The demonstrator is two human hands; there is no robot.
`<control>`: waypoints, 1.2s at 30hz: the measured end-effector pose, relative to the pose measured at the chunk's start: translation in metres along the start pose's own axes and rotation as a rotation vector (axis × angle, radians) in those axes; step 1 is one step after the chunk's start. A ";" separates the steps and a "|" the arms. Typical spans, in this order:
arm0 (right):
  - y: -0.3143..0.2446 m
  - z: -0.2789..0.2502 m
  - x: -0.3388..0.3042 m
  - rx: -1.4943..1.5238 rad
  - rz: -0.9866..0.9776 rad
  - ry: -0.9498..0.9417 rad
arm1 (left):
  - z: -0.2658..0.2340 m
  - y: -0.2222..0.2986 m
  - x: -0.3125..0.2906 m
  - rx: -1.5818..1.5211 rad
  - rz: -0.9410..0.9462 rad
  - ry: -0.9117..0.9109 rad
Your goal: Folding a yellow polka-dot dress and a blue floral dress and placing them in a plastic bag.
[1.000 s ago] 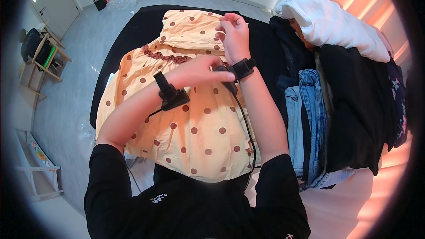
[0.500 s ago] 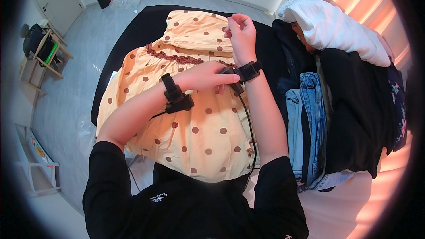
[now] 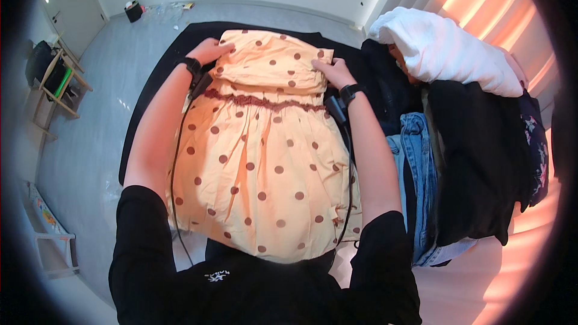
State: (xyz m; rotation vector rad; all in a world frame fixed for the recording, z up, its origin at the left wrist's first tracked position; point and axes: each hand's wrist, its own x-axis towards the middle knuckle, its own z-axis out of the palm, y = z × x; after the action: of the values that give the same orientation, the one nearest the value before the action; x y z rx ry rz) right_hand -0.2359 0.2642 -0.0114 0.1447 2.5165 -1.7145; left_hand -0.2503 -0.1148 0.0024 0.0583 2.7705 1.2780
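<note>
A pale yellow dress (image 3: 265, 168) with brown polka dots and a gathered brown waistband lies spread in front of me, its skirt toward my body. Its upper part lies beyond the waistband and looks folded over. At the far left corner of that part, my left hand (image 3: 212, 52) pinches the cloth. My right hand (image 3: 336, 72) grips the opposite edge between thumb and fingers. Both wrists wear black straps with small dark devices, and black cables run down from them over the dress.
Under the dress is a black surface (image 3: 150, 102). To the right lie folded jeans (image 3: 417, 174), black garments (image 3: 469, 162) and a bundled white garment (image 3: 445, 48). A wooden chair (image 3: 66, 84) stands far left, and a black bin (image 3: 133, 11) by the back wall.
My left hand has left the right wrist and gone to the dress's far left corner. My right hand has lowered slightly onto the right edge. The dress's left side now lies narrower and straighter.
</note>
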 end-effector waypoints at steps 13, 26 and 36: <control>-0.077 -0.017 -0.060 0.283 -0.417 -0.008 | -0.041 0.071 -0.069 -0.448 0.342 0.003; -0.109 -0.051 -0.277 0.124 -1.014 0.043 | -0.093 0.099 -0.277 -0.052 0.657 0.284; 0.008 -0.010 -0.398 -0.358 -0.917 0.017 | -0.002 0.027 -0.432 0.192 0.526 0.229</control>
State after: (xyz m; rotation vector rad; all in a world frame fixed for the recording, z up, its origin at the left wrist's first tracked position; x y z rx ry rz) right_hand 0.1598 0.2663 0.0367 -1.1792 3.0673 -1.3558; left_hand 0.1793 -0.1299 0.0521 0.7419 3.1997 1.1567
